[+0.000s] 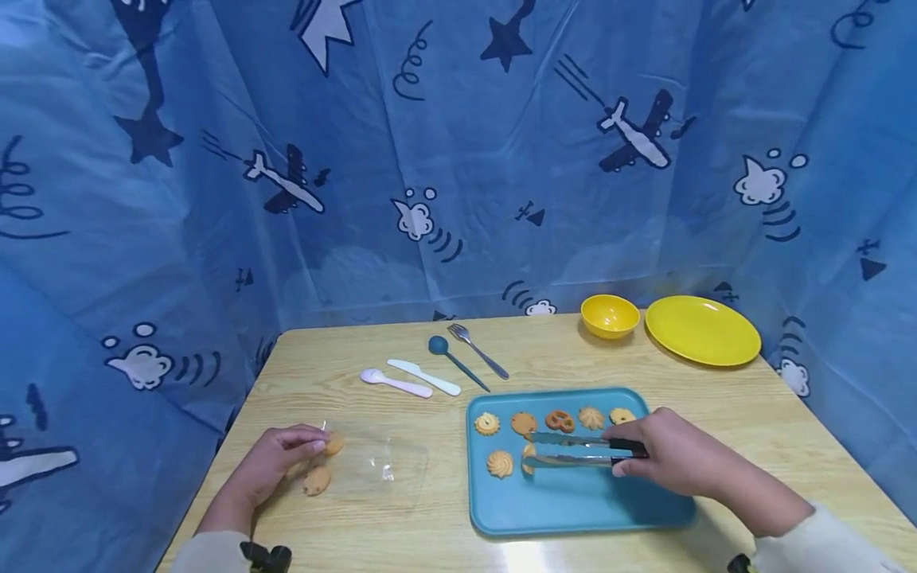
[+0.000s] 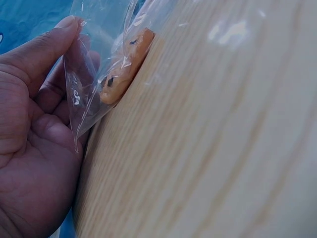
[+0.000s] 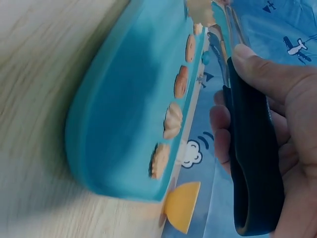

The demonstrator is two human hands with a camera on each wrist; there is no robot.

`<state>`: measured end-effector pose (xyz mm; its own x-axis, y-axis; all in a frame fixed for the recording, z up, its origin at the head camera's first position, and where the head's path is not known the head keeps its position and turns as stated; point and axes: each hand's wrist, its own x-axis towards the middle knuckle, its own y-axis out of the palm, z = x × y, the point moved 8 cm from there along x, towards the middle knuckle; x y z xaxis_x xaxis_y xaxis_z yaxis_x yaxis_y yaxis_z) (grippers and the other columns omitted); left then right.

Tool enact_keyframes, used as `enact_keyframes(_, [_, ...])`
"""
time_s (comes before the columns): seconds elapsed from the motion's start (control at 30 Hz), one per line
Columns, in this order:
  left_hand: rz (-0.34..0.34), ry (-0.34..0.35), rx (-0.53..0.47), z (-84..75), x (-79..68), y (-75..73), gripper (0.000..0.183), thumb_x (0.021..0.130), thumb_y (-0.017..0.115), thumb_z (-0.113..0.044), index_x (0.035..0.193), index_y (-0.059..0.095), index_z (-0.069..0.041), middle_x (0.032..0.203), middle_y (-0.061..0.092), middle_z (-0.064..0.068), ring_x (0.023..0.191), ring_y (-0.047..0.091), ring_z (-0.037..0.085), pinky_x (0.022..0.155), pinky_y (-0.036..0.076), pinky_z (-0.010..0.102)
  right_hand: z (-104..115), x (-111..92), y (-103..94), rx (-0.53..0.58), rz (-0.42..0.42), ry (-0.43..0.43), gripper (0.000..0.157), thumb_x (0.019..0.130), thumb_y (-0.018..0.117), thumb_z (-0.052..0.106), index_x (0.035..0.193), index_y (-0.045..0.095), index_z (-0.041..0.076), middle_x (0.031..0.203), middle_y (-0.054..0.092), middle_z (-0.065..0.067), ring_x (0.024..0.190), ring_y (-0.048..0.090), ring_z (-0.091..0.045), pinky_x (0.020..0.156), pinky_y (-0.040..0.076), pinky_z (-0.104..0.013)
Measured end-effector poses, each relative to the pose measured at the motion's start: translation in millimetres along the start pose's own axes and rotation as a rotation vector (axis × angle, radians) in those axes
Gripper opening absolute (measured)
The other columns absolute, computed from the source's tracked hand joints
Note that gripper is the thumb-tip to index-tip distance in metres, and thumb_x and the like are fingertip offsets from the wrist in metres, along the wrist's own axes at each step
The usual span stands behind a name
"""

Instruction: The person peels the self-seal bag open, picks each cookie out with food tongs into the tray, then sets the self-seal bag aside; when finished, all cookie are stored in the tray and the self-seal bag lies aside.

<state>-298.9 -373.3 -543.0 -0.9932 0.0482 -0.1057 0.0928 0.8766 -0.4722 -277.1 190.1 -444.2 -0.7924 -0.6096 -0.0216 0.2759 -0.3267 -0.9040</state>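
My left hand (image 1: 275,459) pinches the edge of a clear plastic bag (image 1: 387,469) between thumb and fingers. Inside the bag are two round cookies, one cookie (image 1: 317,481) nearer me and one by the fingertips; the left wrist view shows a cookie (image 2: 128,67) with dark bits through the film. My right hand (image 1: 669,454) grips black-handled metal tongs (image 1: 573,459) over the teal tray (image 1: 573,509). A cookie (image 1: 528,459) sits at the tong tips, partly hidden by them. Beside it lies a swirled cookie (image 1: 500,463).
Along the tray's back run several cookies and a pretzel (image 1: 560,420). Behind lie a lilac spoon (image 1: 396,383), a white knife (image 1: 424,376), a dark teal round-headed utensil (image 1: 458,362) and a fork (image 1: 478,350). A yellow bowl (image 1: 610,317) and yellow plate (image 1: 702,330) stand back right.
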Motion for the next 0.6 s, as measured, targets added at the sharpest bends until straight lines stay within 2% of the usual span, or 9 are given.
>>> enact_keyframes(0.2, [0.0,-0.002,0.002,1.2,1.4,0.4,0.036,0.092,0.076,-0.034,0.116,0.077,-0.009,0.125,0.071,0.005,0.116,0.062,0.008,0.099,0.049,0.021,-11,-11,-1.7,-0.017,0.013,0.034,0.041,0.087,0.081,0.032,0.123,0.074,0.012,0.108,0.077,0.002,0.063,0.05,0.004,0.056,0.044,-0.019])
enact_keyframes(0.37, [0.01,-0.002,-0.049,3.4,1.3,-0.3,0.038,0.092,0.077,-0.028,0.118,0.075,-0.001,0.119,0.072,0.002,0.111,0.063,0.005,0.097,0.05,0.019,-14,-13,-1.6,-0.033,0.01,0.031,0.042,0.087,0.081,0.034,0.122,0.074,0.012,0.108,0.077,0.003,0.07,0.053,0.005,0.059,0.045,-0.019])
enact_keyframes(0.5, [0.019,0.008,-0.069,2.9,1.4,1.6,0.041,0.092,0.077,-0.028,0.119,0.073,0.003,0.114,0.073,-0.003,0.109,0.063,0.004,0.096,0.049,0.018,-5,-7,-1.4,-0.015,0.006,0.014,0.043,0.088,0.081,0.035,0.123,0.074,0.012,0.104,0.077,0.004,0.065,0.052,0.004,0.055,0.044,-0.019])
enact_keyframes(0.6, [0.018,0.01,-0.078,1.9,1.5,3.4,0.039,0.092,0.077,-0.027,0.119,0.074,0.002,0.114,0.073,-0.001,0.109,0.063,0.004,0.096,0.049,0.018,12,7,2.0,-0.026,0.011,-0.024,0.043,0.089,0.079,0.037,0.124,0.073,0.012,0.102,0.077,0.006,0.066,0.053,0.005,0.055,0.046,-0.019])
